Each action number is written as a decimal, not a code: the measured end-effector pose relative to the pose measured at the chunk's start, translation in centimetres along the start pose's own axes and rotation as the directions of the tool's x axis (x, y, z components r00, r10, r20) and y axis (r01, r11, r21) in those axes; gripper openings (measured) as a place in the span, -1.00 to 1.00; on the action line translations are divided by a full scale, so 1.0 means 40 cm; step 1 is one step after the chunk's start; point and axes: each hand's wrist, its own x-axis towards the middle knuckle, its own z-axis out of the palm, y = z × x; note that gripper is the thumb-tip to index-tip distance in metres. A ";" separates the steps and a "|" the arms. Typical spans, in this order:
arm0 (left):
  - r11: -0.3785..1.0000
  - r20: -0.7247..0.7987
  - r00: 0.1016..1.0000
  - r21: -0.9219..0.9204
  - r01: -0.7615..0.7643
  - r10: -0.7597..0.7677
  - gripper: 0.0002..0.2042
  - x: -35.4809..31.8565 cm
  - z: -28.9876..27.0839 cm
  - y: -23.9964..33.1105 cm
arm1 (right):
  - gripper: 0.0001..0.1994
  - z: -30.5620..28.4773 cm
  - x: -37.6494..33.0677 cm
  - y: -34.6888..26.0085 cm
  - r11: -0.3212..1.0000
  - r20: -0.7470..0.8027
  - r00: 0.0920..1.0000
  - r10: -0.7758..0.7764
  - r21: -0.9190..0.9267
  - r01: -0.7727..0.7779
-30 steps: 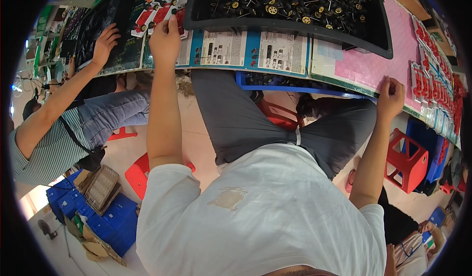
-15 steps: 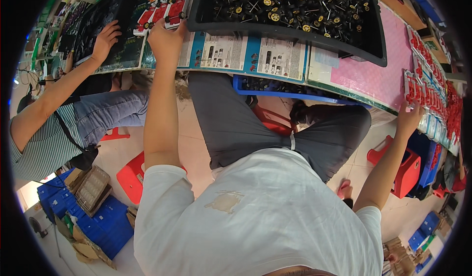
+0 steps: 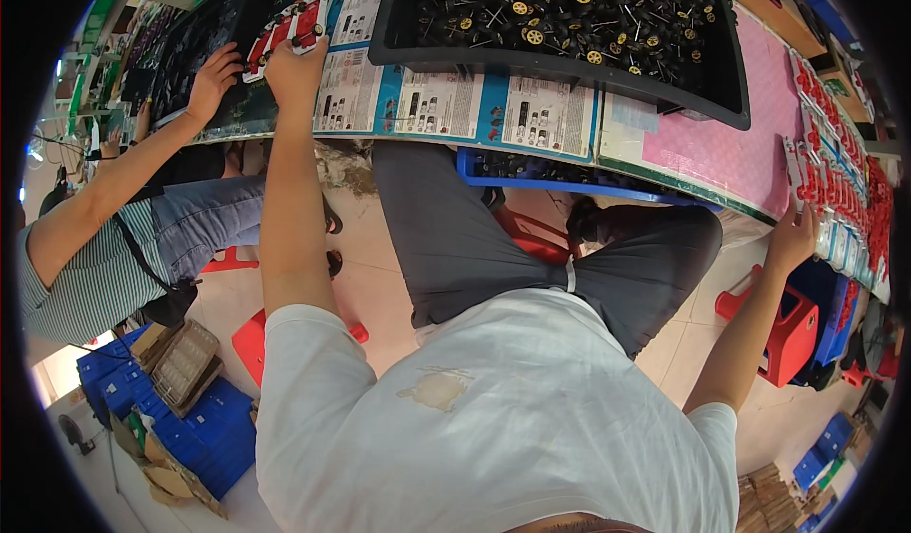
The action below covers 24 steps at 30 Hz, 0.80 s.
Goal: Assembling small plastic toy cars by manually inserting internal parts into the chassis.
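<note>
My left hand [image 3: 296,75] is at the near end of a row of red-and-white toy cars [image 3: 283,39], its fingers closed on their edge. The cars lie side by side on the table at the left, close to a co-worker's hand [image 3: 214,79]. Far to the right, my right hand [image 3: 793,239] pinches the near end of a white strip bearing red toy car parts [image 3: 799,174]. More such strips [image 3: 835,187] lie beside it in rows. The fingertips of both hands are partly hidden.
A large black tray [image 3: 569,66] of black wheels with yellow hubs on axles stands on the table before me. Under the table edge is a blue tray [image 3: 626,187]. Red stools [image 3: 792,338] stand on both sides; blue crates [image 3: 204,438] are stacked at lower left.
My left hand and the row of toy cars have moved left, toward the co-worker's hand. My right hand has shifted slightly nearer, at the end of a strip.
</note>
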 end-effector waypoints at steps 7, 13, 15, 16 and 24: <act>0.942 -0.161 0.982 -0.304 -0.139 0.093 -0.62 -0.221 -0.161 0.226 | -0.80 -0.261 -0.069 -0.207 0.975 -0.102 0.983 0.150 0.179 -0.131; -0.207 0.535 0.480 -0.491 0.846 0.695 -0.28 -0.658 -0.270 0.544 | -0.71 -0.345 -0.145 -0.512 0.560 0.058 0.928 -0.368 0.811 0.171; -0.229 0.509 0.483 -0.482 0.846 0.712 -0.28 -0.634 -0.272 0.585 | -0.81 -0.331 -0.111 -0.562 0.193 -0.053 0.725 -0.687 0.948 0.252; -0.248 0.508 0.544 -0.537 0.806 0.668 -0.36 -0.619 -0.270 0.575 | -0.85 -0.333 -0.095 -0.560 0.168 -0.091 0.728 -0.679 0.947 0.274; -0.155 0.618 0.493 -0.518 0.841 0.612 -0.44 -0.586 -0.249 0.521 | -0.76 0.053 0.133 -0.325 0.625 0.193 0.974 0.119 0.748 -0.225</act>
